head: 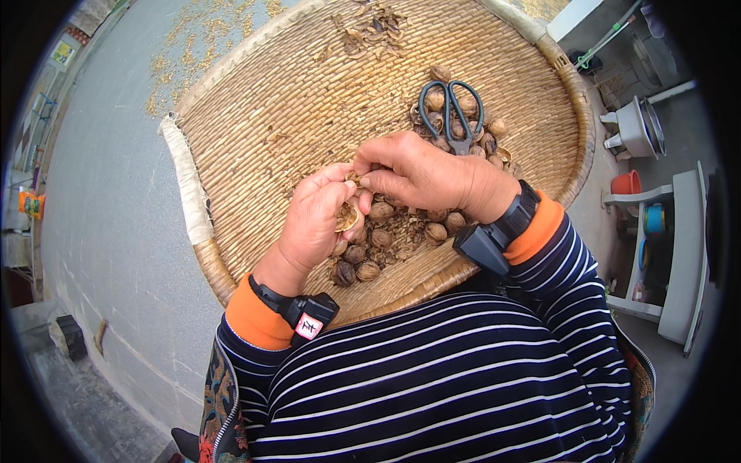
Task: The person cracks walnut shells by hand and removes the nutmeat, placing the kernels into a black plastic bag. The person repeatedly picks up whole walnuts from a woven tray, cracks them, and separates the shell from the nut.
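My left hand (315, 214) holds an opened walnut shell (346, 217) in its curled fingers, its hollow inside showing. Between the thumb and fingertips of my right hand (414, 171) is a small brown walnut piece (354, 177), which the left fingertips also touch. Under and around both hands lie several whole walnuts (381, 238) on a woven wicker tray (243, 150). Just beyond my right wrist, scissors with dark green loop handles (424, 110) rest on more walnuts (466, 105); their blades are mostly hidden by the hand.
Shell scraps (376, 32) lie at the tray's far side. Grain (191, 58) is spread on the concrete ground (110, 191). To the right stand a grey basin (634, 130), a red pot (626, 183) and a pale bench-like frame (677, 254). A dark block (71, 337) sits at lower left.
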